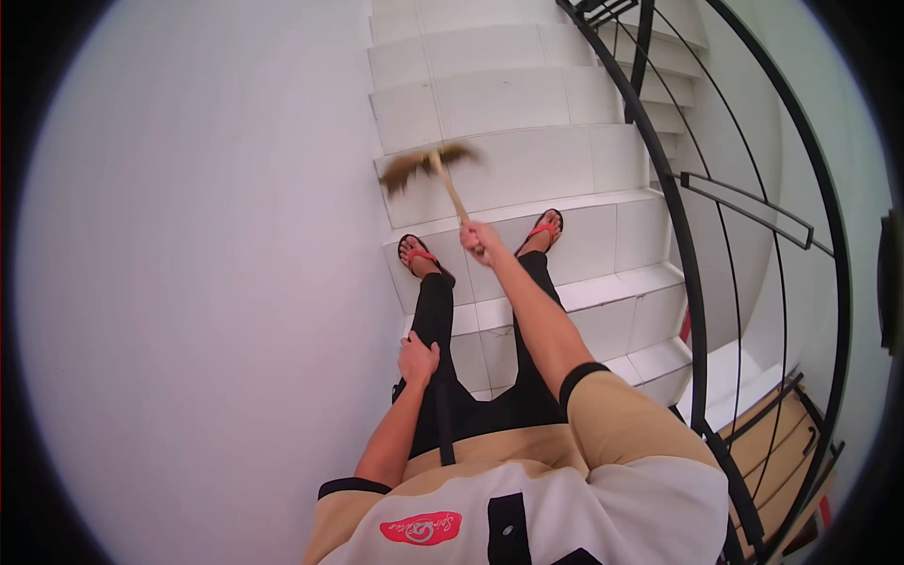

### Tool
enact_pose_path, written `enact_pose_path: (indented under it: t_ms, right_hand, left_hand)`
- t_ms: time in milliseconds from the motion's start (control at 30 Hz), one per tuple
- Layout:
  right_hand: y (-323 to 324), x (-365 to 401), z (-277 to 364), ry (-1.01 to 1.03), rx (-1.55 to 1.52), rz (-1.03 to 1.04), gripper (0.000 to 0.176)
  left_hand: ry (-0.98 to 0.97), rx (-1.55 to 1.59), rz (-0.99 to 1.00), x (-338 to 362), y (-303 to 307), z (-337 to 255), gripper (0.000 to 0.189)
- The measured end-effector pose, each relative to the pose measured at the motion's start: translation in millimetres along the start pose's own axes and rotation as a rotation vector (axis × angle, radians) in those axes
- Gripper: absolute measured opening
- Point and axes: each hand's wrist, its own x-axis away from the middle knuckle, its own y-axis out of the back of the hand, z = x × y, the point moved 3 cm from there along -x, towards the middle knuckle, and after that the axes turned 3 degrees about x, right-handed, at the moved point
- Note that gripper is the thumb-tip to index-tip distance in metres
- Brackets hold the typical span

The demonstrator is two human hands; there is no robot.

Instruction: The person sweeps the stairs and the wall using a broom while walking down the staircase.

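Observation:
My right hand is closed round the wooden handle of a hand broom. The broom's brown bristle head, blurred by motion, is over a white tiled stair step near the left wall. My left hand rests on my left leg around the knee, its fingers spread over the black trousers and holding nothing. Both feet, in red-strapped flip-flops, stand apart on a step just below the broom.
White stairs climb ahead of me. A plain white wall runs along the left. A curved black metal railing borders the right side. Beyond it, at lower right, is a wooden slatted piece.

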Motion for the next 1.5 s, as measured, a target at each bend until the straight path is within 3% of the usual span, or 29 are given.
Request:
enact_pose_path:
  t_ms: [100,133,167,233,300,400,467,500,533,700,800,833,933,967,1000,1067,1133,1233,1333,1400,1467,1500]
  right_hand:
    - [-10.5,45.6,76.5,0.439,0.553,-0.298,0.007]
    - [2.4,70.5,100.7,0.532,0.689,-0.399,0.021]
    - [15.3,99.7,130.6,0.665,1.176,-0.64,0.037]
    - [56.5,144.8,169.9,1.21,1.507,-0.871,0.039]
    - [75.8,193.5,195.3,1.104,1.504,-1.0,0.045]
    - [113.6,197.3,211.5,0.674,1.459,-1.286,0.042]
    - [137.8,158.1,198.5,0.654,1.345,-1.221,0.025]
    - [147.7,127.9,182.8,0.745,1.518,-1.046,0.013]
    - [110.9,123.1,169.9,0.61,1.029,-0.911,0.013]
    - [62.7,127.1,155.4,0.168,0.541,-0.291,0.031]
    - [48.3,174.0,144.8,1.075,1.147,-0.481,0.036]
    - [33.4,204.9,143.0,0.956,1.2,-0.541,0.045]
    - [24.4,237.0,120.2,0.455,1.255,-0.794,0.05]
    - [26.6,232.3,108.8,0.372,1.262,-0.817,0.052]
    - [29.5,216.3,97.6,0.296,1.264,-0.837,0.055]
    - [30.8,162.3,60.3,0.416,1.253,-0.866,0.04]
    - [34.4,78.7,49.8,-0.016,0.918,-0.325,0.023]
    - [48.3,18.3,87.5,0.004,0.006,0.382,0.009]
    - [40.4,48.3,140.5,-0.077,0.031,0.199,0.015]
    - [47.9,63.6,190.4,0.245,0.633,-0.041,0.026]
    - [63.1,52.8,256.3,0.683,1.179,-0.318,0.048]
    - [66.1,53.0,289.8,1.039,1.318,-0.442,0.052]
  left_hand:
    - [-0.014,-0.016,0.003,2.8,-7.2,-4.0,0.049]
    - [-0.021,-0.017,0.002,4.2,-9.0,-8.0,0.049]
    - [-0.024,-0.025,0.0,4.7,-9.1,-12.9,0.049]
    - [-0.023,-0.04,-0.008,6.5,-8.0,-21.3,0.048]
    - [-0.022,-0.053,-0.037,5.3,-5.7,-31.5,0.047]
    - [-0.03,-0.077,-0.047,7.8,-5.0,-50.2,0.047]
    - [-0.037,-0.104,-0.051,8.0,-5.4,-69.6,0.047]
    - [-0.037,-0.124,-0.054,8.4,-4.2,-80.0,0.047]
    - [-0.036,-0.146,-0.054,9.8,-3.7,-88.5,0.047]
    - [-0.015,-0.19,-0.051,26.4,-5.0,-116.1,0.048]
    - [-0.004,-0.182,-0.032,30.6,-7.9,-125.5,0.05]
    - [0.001,-0.176,-0.029,33.0,-8.1,-128.8,0.05]
    - [-0.016,-0.214,-0.09,36.6,-2.2,-146.5,0.051]
    - [-0.012,-0.24,-0.109,36.2,2.9,-151.7,0.051]
    - [-0.012,-0.268,-0.135,34.2,16.5,-164.6,0.05]
    - [-0.021,-0.268,-0.164,37.9,42.4,-183.6,0.05]
    - [-0.058,-0.212,-0.188,38.8,67.7,-201.1,0.049]
    - [-0.128,-0.195,-0.203,26.7,75.4,-211.8,0.049]
    - [-0.171,-0.19,-0.216,13.3,67.6,-215.5,0.053]
    - [-0.213,-0.187,-0.21,-15.1,61.0,-232.5,0.054]
    - [-0.226,-0.206,-0.183,-43.0,55.1,-238.7,0.054]
    - [-0.238,-0.193,-0.172,-61.3,53.3,-240.9,0.054]
